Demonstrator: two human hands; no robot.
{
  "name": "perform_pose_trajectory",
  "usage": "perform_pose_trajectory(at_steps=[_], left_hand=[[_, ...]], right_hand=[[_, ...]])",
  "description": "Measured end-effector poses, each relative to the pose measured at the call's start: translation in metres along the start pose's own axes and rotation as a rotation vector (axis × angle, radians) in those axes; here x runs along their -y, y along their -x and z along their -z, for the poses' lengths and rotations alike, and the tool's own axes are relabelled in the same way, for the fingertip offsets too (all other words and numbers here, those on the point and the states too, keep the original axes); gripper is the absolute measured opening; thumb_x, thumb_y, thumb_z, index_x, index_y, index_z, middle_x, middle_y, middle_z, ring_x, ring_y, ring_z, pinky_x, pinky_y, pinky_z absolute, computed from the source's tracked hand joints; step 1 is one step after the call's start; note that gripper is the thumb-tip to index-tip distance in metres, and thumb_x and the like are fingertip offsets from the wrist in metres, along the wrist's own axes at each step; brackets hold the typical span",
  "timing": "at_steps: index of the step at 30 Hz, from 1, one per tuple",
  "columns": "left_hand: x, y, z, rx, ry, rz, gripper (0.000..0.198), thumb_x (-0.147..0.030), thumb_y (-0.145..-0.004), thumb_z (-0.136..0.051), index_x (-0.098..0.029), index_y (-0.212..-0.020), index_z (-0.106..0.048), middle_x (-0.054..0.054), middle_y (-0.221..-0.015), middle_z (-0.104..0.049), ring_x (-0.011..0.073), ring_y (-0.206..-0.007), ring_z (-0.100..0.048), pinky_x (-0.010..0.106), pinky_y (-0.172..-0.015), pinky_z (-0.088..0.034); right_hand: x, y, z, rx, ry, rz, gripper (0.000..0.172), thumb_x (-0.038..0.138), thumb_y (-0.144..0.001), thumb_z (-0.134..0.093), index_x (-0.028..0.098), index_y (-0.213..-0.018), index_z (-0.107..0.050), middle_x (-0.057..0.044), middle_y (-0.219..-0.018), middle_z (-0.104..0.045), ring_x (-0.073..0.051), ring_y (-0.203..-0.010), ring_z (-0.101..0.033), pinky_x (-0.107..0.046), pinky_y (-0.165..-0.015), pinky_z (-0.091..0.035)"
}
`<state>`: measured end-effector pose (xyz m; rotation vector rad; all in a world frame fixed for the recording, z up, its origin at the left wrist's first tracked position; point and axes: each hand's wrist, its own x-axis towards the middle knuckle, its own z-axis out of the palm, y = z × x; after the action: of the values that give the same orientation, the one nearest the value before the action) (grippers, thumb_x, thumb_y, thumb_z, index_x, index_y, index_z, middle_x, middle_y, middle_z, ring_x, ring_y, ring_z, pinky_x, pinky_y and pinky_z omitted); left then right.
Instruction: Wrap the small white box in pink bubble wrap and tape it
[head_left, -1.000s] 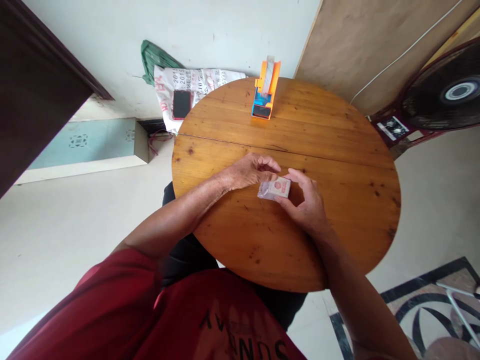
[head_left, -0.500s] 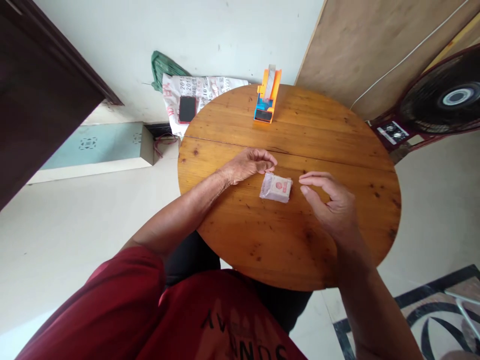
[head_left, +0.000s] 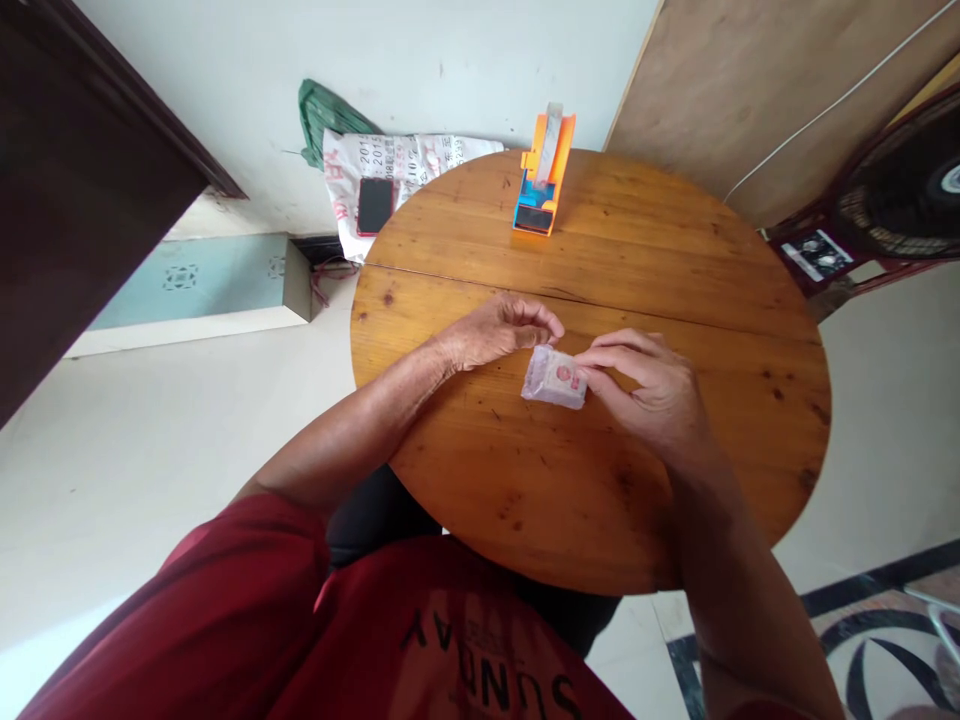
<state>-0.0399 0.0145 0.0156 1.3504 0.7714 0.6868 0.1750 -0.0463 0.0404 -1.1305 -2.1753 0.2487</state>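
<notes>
A small pale packet [head_left: 553,380] in clear wrapping, with a red print on its top, lies on the round wooden table [head_left: 480,470]. My right hand [head_left: 649,385] reaches in from the right, its thumb and fingertips pinched together at the packet's right edge. Just above the packet's upper left corner is my left hand [head_left: 510,332]. Its fingers are curled, with thumb and forefinger close together; whether anything thin is between them I cannot make out.
An orange and blue tape dispenser [head_left: 544,175] stands at the table's far edge. Beyond the left edge, a phone [head_left: 375,206] lies on a printed white sack [head_left: 346,215]. A fan [head_left: 900,190] stands on the right, and a pale blue box [head_left: 202,285] on the left.
My right hand has moved left to the packet, and its thumb and fingers have closed at the packet's edge. My left hand stays nearly in place. The view has shifted slightly.
</notes>
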Motion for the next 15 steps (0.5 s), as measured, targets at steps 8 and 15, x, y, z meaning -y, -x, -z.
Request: perform_pose_trajectory(at_steps=[8,15], left_hand=[[0.0014,0.0022,0.0036,0.126,0.013,0.013,0.021,-0.024,-0.079,-0.071,-0.015,-0.099,-0.071,0.003,-0.096,-0.072,0.0137,-0.088,-0.064,0.029,-0.087,-0.047],[0.0022,0.0025,0.0066,0.257,0.016,0.028,0.045,-0.021,-0.070,-0.077,-0.016,-0.114,-0.066,0.006,-0.106,-0.071,0.0150,-0.089,-0.066,0.030,-0.085,-0.049]], right_hand=[[0.0039,0.0054,0.0016,0.024,0.089,0.013,0.012,0.033,-0.092,-0.067,0.029,-0.083,-0.075,-0.002,-0.086,-0.072,-0.020,-0.081,-0.067,-0.041,-0.081,-0.046],[0.0003,0.0067,-0.0016,0.032,0.208,0.071,0.014,0.037,-0.093,-0.066,0.030,-0.085,-0.075,-0.001,-0.083,-0.072,-0.020,-0.077,-0.063,-0.041,-0.079,-0.043]])
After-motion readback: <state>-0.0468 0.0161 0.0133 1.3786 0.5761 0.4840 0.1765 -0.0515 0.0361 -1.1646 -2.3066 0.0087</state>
